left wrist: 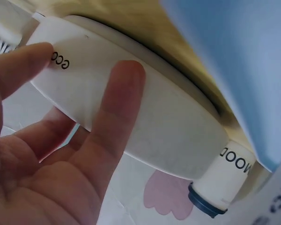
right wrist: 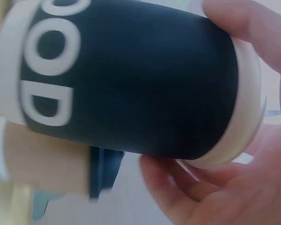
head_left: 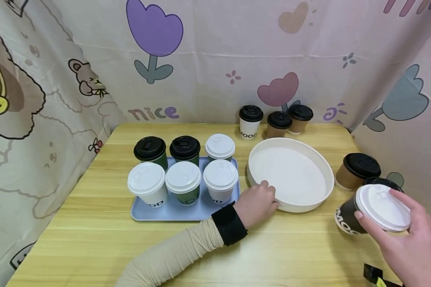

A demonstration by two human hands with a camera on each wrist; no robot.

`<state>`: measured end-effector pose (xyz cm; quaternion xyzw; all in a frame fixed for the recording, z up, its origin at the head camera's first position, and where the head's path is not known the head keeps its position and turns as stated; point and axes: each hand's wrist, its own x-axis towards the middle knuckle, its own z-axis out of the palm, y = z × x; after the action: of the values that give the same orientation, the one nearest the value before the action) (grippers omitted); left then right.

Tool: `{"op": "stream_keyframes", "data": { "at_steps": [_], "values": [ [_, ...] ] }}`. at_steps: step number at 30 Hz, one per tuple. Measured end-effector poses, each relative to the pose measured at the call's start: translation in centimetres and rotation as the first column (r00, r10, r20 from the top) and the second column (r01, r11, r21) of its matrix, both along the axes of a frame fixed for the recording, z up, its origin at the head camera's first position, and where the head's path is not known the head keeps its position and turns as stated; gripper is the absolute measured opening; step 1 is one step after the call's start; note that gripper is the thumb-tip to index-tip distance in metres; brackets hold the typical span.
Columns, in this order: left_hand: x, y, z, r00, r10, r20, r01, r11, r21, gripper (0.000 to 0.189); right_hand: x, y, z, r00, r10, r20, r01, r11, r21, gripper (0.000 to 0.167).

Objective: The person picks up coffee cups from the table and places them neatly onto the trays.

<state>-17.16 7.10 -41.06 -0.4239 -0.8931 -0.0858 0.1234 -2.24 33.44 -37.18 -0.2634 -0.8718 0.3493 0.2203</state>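
Observation:
My left hand is at the near left rim of a round white tray. In the left wrist view, the thumb and a finger press the outer wall while other fingers reach over the rim, pinching it. At the right, my right hand grips a dark paper cup around its white lid. This cup tilts, its base toward the left, and bears white MOOD lettering. The right wrist view shows its dark side, with thumb and fingers around the lid end.
Left of the round tray lies a blue tray with several lidded cups in two rows. At the back stand a white cup and two brown cups with black lids. Another brown cup and a black lid are beyond my right hand.

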Motion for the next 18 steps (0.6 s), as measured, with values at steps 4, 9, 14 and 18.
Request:
{"op": "stream_keyframes", "data": {
  "at_steps": [4, 9, 14, 18],
  "values": [
    [-0.6, -0.3, 0.1, 0.999, -0.006, 0.048, 0.007, 1.0, -0.022, 0.028, -1.7, -1.6, 1.3, 0.991, 0.02, -0.129, -0.023, 1.0, -0.019, 0.091],
    [-1.3, -0.9, 0.2, 0.995, -0.028, 0.096, 0.032, 0.999, -0.034, 0.027, -4.4, -3.5, 2.0, 0.954, 0.181, -0.237, -0.177, 0.983, 0.04, 0.091],
    [-1.6, -1.1, 0.2, 0.993, -0.05, 0.104, 0.053, 0.998, -0.025, 0.026, -6.4, -4.7, 2.0, 0.919, 0.319, -0.232, -0.295, 0.946, 0.131, 0.09],
    [-1.9, -1.1, 0.2, 0.993, -0.059, 0.105, 0.062, 0.998, -0.023, 0.027, -8.0, -5.3, 2.0, 0.891, 0.4, -0.216, -0.371, 0.914, 0.162, 0.089]
  ]
}}
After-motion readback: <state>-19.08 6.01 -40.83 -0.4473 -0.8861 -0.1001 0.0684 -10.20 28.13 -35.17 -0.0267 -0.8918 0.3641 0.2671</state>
